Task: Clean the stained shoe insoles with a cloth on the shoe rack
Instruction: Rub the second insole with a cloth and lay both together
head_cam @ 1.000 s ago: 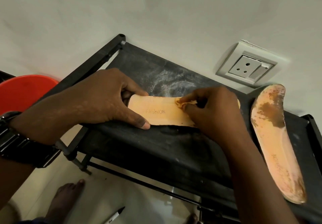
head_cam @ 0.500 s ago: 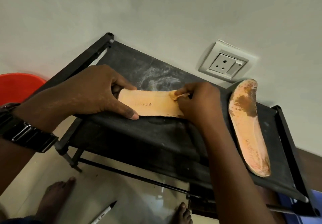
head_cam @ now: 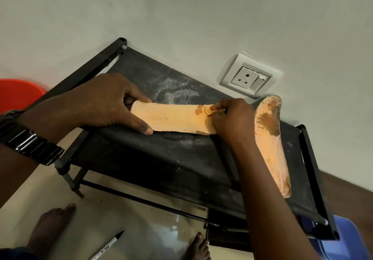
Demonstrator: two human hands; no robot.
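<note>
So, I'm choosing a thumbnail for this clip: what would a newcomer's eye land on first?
The left hand grips one end of an orange insole on the black shoe rack while the right hand pinches a small cloth against a brown stain. Beside them, on the rack's right side, a second insole lies with bigger rusty blotches.

orange insole (head_cam: 177, 119), black rack (head_cam: 181, 158), red tub (head_cam: 18, 92)
</note>
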